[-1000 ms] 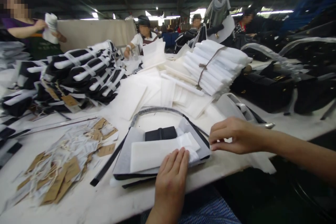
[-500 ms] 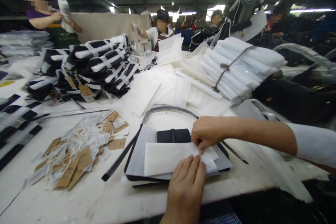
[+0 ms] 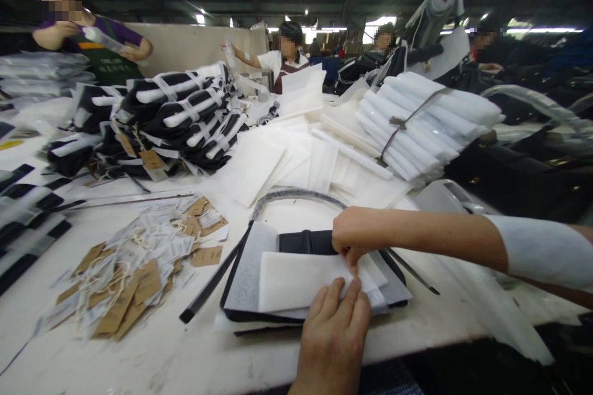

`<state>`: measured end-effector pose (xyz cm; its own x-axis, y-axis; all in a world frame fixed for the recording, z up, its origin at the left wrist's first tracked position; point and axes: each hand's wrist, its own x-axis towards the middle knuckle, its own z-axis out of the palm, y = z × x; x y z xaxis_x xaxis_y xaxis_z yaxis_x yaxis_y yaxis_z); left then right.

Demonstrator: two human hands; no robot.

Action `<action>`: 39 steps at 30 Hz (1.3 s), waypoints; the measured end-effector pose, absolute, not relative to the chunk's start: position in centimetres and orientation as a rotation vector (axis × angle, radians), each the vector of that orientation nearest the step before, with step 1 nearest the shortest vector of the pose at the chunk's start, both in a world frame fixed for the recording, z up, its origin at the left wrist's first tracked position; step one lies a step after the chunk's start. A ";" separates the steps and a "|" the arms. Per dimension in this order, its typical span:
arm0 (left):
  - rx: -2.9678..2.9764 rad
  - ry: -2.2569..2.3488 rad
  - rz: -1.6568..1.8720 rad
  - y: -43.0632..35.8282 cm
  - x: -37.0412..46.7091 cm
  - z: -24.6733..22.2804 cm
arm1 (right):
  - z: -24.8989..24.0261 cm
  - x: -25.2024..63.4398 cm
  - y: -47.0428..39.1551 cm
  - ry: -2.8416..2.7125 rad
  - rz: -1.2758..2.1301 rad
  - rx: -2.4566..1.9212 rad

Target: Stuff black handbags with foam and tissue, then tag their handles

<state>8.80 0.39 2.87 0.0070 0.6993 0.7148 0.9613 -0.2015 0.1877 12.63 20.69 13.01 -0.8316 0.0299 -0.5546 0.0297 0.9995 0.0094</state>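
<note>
Head view: left hand (image 3: 336, 327) flat, right hand (image 3: 353, 237) curled beside it, grip unclear, on white sheet (image 3: 296, 281) over black bag (image 3: 259, 317), contents hidden, near table (image 3: 185, 352) edge.

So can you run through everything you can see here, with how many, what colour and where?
black bag: one, front centre
grey-white sheet: one, over the bag
folded white sheet: one, on the grey-white sheet
wrapped handle: one, greyish, arching behind the bag
hang tags: many, brown and white, left
banded bundles: many, black and white, behind the tags
plastic-wrapped stack: one, pale, far left
loose sheets: many, white, centre
tied bundle: one, white, right of centre
black bags: several, far right
table: one, whitish, underneath
other people: at least four, background
left hand: one, bare, flat at the bag's front
right hand: one, bare, fingers down beside it
</note>
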 end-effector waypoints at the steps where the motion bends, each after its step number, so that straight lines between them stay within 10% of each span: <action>1: -1.931 -1.707 -1.021 0.4 8.8 2.9 | 13.0 12.7 20.7 2.560 0.004 0.056; 39: -1.861 -1.657 -1.050 0.5 9.2 1.8 | 12.1 16.1 24.0 2.759 -0.696 0.470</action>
<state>9.21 0.45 1.83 -0.0033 0.6394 0.7689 0.9683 -0.1899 0.1620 16.06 24.03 12.14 -0.9147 0.2448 -0.3215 0.3680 0.8332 -0.4127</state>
